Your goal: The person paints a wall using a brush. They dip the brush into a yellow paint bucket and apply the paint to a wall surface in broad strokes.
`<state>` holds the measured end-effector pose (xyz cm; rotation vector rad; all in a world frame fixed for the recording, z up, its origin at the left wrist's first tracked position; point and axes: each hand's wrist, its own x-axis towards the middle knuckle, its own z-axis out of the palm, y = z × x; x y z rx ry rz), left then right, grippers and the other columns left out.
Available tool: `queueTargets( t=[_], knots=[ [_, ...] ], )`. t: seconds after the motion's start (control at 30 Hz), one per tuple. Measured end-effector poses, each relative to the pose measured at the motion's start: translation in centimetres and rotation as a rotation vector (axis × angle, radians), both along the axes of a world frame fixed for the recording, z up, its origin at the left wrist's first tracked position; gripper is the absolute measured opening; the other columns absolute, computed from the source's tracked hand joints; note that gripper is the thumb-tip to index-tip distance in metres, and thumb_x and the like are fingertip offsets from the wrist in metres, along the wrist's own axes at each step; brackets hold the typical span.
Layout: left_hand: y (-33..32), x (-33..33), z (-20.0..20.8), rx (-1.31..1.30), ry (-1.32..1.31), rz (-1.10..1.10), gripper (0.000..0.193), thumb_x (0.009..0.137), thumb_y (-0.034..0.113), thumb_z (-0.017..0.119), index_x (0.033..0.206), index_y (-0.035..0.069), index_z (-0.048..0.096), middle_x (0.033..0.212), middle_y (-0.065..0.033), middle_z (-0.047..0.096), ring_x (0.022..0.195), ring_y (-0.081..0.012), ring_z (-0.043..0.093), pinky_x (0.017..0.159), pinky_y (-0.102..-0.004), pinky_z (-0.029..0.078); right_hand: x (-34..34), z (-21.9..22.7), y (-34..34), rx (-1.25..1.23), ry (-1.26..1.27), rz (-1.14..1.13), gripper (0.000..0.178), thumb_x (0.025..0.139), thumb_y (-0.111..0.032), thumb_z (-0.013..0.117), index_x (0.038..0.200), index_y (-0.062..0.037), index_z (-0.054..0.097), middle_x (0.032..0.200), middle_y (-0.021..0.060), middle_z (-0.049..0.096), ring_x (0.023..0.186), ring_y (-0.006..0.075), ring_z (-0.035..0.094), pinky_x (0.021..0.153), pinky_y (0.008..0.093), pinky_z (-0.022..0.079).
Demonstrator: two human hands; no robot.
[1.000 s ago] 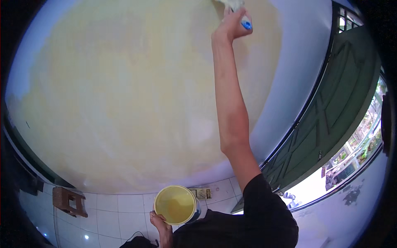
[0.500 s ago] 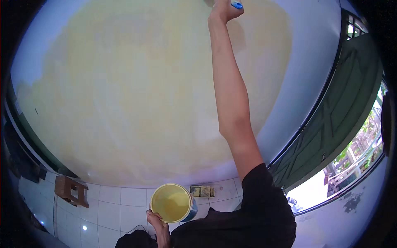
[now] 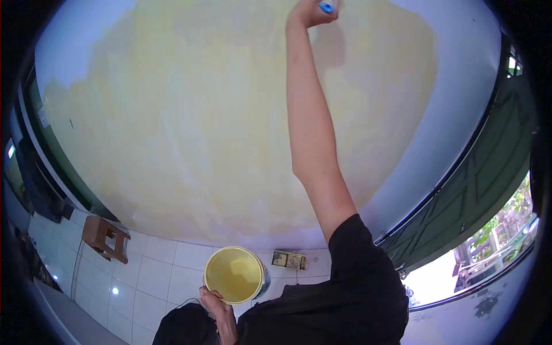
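In the head view, the right hand [image 3: 313, 14] is at the upper edge of the frame, right of centre, at the end of an almost straight arm that rises from the black sleeve [image 3: 348, 244]. It holds a handle [image 3: 326, 7] whose blue end points back toward the camera. The handle is seen nearly end-on, so its long axis seems to run away from the camera toward the wall [image 3: 190, 115]; its far part is hidden or out of frame, and whether it touches the wall cannot be told. The right fingers are closed around the handle, though their tips are hidden.

The bucket [image 3: 230, 261] lies well apart from the handle, below it and to the left, in the lower middle of the frame. Its round mouth faces up toward the camera and its inside is yellow; how full it is cannot be told. The left hand [image 3: 217, 305] is much the nearer: its fingers are bent onto the rim at the lower left, gripping it, with hardly any gap visible.

A box [image 3: 289, 260] lies on the floor [image 3: 155, 273] just right of the bucket, and a brown stool [image 3: 107, 238] stands at lower left.
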<state>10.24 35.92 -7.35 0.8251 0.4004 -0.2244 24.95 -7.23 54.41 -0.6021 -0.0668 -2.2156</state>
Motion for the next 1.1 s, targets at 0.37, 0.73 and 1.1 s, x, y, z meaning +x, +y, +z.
queueTargets(
  t=[0.37,0.73,1.1],
  knots=[
    [2.5,-0.9,-0.4,-0.063,0.024,0.147,0.043,0.097,0.023,0.031,0.056,0.013,0.034,0.049,-0.0026,0.037,0.046,-0.0148,0.039,0.054,-0.0312,0.043,12.5,-1.5,8.2,-0.247,0.233,-0.134,0.020,0.086,-0.011,0.057,0.095,0.0049,0.065,0.094,0.0178,0.067,0.087,0.0277,0.063,0.079,0.0366,0.048],
    [2.4,-1.1,-0.4,-0.019,-0.013,0.130,0.028,0.096,0.019,0.032,0.078,0.004,0.049,0.047,-0.0009,0.034,0.044,-0.0124,0.036,0.050,-0.0277,0.039,10.8,-2.4,6.8,-0.449,0.543,0.150,0.026,0.085,-0.021,0.061,0.098,0.0020,0.065,0.094,0.0166,0.065,0.089,0.0269,0.061,0.081,0.0369,0.047],
    [-5.4,-3.6,-0.3,-0.074,-0.054,-0.163,0.033,0.097,0.026,0.031,0.079,0.005,0.048,0.077,-0.0154,0.058,0.069,-0.0216,0.056,0.067,-0.0366,0.051,-12.7,2.2,-13.7,-0.291,0.161,0.305,0.035,0.086,-0.015,0.066,0.104,0.0075,0.047,0.099,0.0159,0.059,0.082,0.0240,0.062,0.072,0.0338,0.060]
  ],
)
